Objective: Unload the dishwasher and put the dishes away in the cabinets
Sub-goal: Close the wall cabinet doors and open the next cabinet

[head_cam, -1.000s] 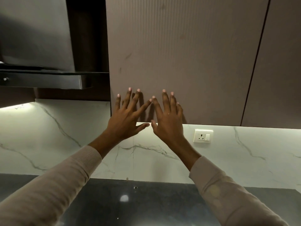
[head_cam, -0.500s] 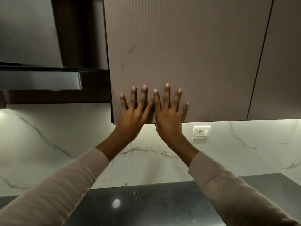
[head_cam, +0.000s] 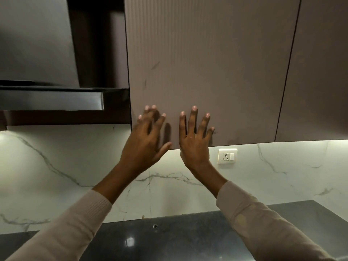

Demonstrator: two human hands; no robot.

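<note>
I have both hands raised to the bottom of the ribbed cabinet door (head_cam: 207, 63), and neither holds anything. My right hand (head_cam: 194, 142) lies flat against the door, fingers straight and spread, with the palm crossing the door's lower edge. My left hand (head_cam: 145, 140) is just beside it, nearer the door's left corner. Its fingers are loosely spread and blurred, so I cannot tell whether they touch the panel. The door looks closed, level with a second door (head_cam: 320, 72) to its right, with one thin seam between the two. Left of the door hangs one dark range hood (head_cam: 37, 53). Below the door runs a white marble backsplash (head_cam: 56, 166) with one wall socket (head_cam: 227, 156) just under the door's edge. Lower still lies the dark countertop (head_cam: 169, 238).
</note>
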